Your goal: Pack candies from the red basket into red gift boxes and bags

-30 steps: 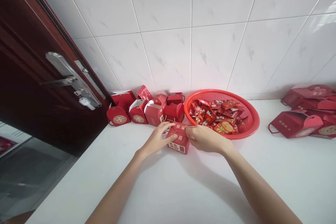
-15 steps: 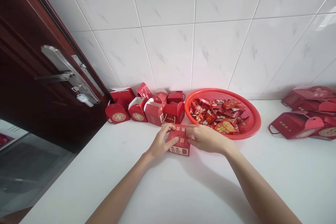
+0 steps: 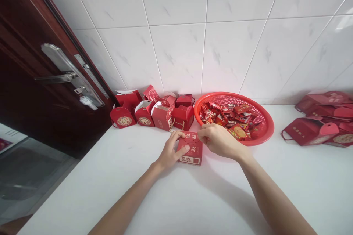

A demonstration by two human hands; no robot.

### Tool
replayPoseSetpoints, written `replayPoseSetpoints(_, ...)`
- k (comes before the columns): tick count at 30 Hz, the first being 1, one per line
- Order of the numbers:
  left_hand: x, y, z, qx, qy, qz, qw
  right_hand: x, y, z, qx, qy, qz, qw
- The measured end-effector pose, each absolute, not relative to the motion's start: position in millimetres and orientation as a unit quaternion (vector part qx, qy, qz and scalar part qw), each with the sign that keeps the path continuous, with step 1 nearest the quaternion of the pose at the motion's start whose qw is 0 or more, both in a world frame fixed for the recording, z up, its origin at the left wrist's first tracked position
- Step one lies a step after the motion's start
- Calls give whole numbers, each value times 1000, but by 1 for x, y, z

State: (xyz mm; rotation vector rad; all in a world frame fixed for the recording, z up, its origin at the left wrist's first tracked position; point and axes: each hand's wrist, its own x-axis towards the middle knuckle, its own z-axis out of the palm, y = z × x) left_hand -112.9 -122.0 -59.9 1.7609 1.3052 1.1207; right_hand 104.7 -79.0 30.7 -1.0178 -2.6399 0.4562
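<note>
A small red cardboard gift box with pale lettering on its top lies on the white table in front of me. My left hand grips it from the left, thumb across the top and fingers along the far left side. At the box's far right corner is my right hand, its fingers curled together. Whether those fingertips pinch the box's edge or something small is hidden from view. Just behind the right hand stands a red plastic basket of wrapped sweets.
Several red gift boxes stand along the tiled wall at the back left, some with open tops. More red boxes with cord handles are piled at the right. A dark wooden door with a metal handle borders the table's left side.
My right hand has lifted slightly and curled its fingers tighter at the box's far right corner. The box has shifted a little to the right under my left hand.
</note>
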Motion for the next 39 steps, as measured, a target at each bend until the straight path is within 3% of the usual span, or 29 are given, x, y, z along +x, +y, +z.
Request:
replayPoseSetpoints(16,-94,-137,-74,669,523,465,251,88,-86,21,-308,-944,115,13)
replayPoseSetpoints(28,-103,-138,-81,683,466,476,299,88,-87,21,-308,-946,97,5)
replayPoseSetpoints(39,-106,-137,-87,703,460,466,278,89,-86,18,-306,-945,112,18)
